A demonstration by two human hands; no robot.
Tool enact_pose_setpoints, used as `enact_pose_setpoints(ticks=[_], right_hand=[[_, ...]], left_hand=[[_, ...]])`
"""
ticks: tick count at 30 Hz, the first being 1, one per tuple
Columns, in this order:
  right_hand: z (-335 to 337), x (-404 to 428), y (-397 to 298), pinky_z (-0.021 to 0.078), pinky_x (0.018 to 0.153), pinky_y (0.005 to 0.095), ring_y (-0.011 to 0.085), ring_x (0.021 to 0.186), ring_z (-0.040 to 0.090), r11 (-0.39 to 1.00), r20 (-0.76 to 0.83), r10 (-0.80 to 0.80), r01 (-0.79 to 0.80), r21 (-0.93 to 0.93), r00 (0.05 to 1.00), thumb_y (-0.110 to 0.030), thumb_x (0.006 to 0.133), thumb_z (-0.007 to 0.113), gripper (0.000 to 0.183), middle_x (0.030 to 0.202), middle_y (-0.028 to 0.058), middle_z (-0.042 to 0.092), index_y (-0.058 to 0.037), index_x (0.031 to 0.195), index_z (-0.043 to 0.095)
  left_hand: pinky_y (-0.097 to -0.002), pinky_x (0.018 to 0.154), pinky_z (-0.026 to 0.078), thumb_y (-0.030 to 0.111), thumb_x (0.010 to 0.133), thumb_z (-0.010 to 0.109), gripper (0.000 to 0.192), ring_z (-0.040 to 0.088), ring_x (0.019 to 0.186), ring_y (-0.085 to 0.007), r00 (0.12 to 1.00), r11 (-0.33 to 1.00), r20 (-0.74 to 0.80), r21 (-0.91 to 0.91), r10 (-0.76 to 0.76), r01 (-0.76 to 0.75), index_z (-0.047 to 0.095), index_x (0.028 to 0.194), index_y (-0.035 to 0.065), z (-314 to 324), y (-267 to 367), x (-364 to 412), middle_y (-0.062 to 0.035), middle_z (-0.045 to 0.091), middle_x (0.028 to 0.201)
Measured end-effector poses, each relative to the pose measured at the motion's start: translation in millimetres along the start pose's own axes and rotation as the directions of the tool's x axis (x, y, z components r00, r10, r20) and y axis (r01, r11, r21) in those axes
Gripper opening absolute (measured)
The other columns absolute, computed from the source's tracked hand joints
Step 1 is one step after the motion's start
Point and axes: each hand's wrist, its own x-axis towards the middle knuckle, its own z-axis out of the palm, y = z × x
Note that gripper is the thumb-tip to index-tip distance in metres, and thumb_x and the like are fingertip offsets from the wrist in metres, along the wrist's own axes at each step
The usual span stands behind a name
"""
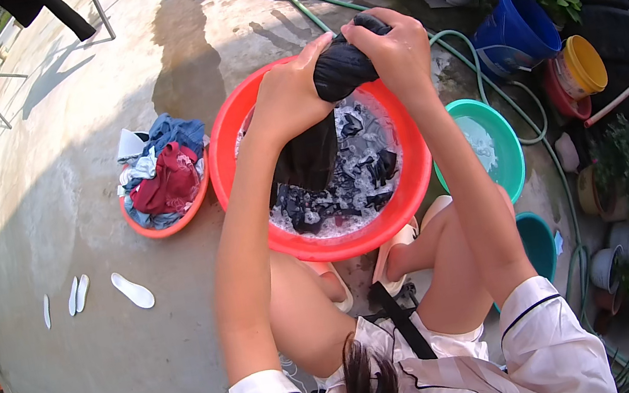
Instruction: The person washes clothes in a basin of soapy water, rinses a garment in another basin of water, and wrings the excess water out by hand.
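Both of my hands grip one wet black garment [344, 68], bunched and twisted between them over the far side of a red plastic basin [337, 248]. My left hand [291, 90] is closed around its nearer left part, and my right hand [396, 46] around the upper right end. Part of the black cloth [310, 156] hangs from my left hand into the basin. Below it, dark clothes [382, 167] lie in sudsy water [365, 143]. The basin stands on the ground before my feet.
An orange-red basin [160, 231] heaped with clothes [169, 175] stands left. White insoles [133, 290] lie on the concrete. At right are a green basin [514, 164] with suds, a teal basin [538, 245], blue bucket [519, 31], yellow bucket [584, 63] and green hose [560, 178].
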Motion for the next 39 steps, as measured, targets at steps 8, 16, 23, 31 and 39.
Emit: enact_pose_setpoints(ticks=[8, 16, 23, 31, 39], right_hand=[[3, 7, -4, 0.0488, 0.065, 0.0386, 0.0333, 0.070, 0.062, 0.999, -0.005, -0.034, 0.034, -0.036, 0.999, -0.032, 0.062, 0.063, 0.030, 0.070, 0.0162, 0.064, -0.0087, 0.079, 0.070], [14, 13, 5, 0.0475, 0.063, 0.0288, 0.0188, 0.059, 0.060, 0.995, 0.117, -0.086, 0.080, 0.055, 0.989, -0.024, 0.063, 0.065, 0.027, 0.065, 0.0120, 0.063, -0.0008, 0.077, 0.067], [23, 15, 11, 0.0483, 0.056, 0.0405, 0.0354, 0.058, 0.059, 0.977, 0.098, -0.213, 0.212, 0.025, 0.972, -0.028, 0.058, 0.058, 0.027, 0.059, 0.0168, 0.059, -0.0069, 0.072, 0.068], [27, 12, 14, 0.0500, 0.059, 0.0409, 0.0349, 0.061, 0.060, 0.974, 0.178, -0.222, 0.226, -0.002, 0.959, -0.028, 0.059, 0.059, 0.027, 0.064, 0.0171, 0.061, -0.0075, 0.074, 0.069], [13, 31, 14, 0.0504, 0.066, 0.0383, 0.0323, 0.070, 0.063, 0.952, 0.377, -0.177, 0.255, -0.170, 0.909, -0.037, 0.069, 0.058, 0.035, 0.070, 0.0173, 0.063, -0.0065, 0.083, 0.069]], left_hand=[[-0.0316, 0.081, 0.047, 0.007, 0.052, 0.076, 0.058, 0.061, 0.086, -0.0215, 0.954, 0.958, 0.258, -0.200, -0.150, 0.205, 0.057, 0.106, 0.0017, -5, -5, 8, -0.0118, 0.064, 0.095], [-0.0302, 0.083, 0.044, 0.003, 0.047, 0.071, 0.054, 0.058, 0.086, -0.0180, 0.888, 0.767, 0.440, -0.522, -0.132, 0.373, 0.059, 0.099, 0.0011, -8, -16, 9, -0.0067, 0.063, 0.091], [-0.0294, 0.083, 0.044, 0.000, 0.046, 0.071, 0.054, 0.057, 0.085, -0.0162, 0.860, 0.708, 0.490, -0.558, -0.140, 0.433, 0.058, 0.098, 0.0003, 0, -27, 5, -0.0057, 0.062, 0.090], [-0.0294, 0.083, 0.043, 0.001, 0.046, 0.071, 0.057, 0.056, 0.084, -0.0162, 0.824, 0.646, 0.552, -0.584, -0.129, 0.492, 0.058, 0.101, 0.0011, -1, -32, 0, -0.0045, 0.061, 0.090], [-0.0313, 0.089, 0.041, 0.012, 0.052, 0.080, 0.068, 0.057, 0.095, -0.0169, 0.908, 0.846, 0.313, -0.368, -0.279, 0.386, 0.053, 0.114, 0.0014, 22, -16, -10, -0.0077, 0.061, 0.105]])
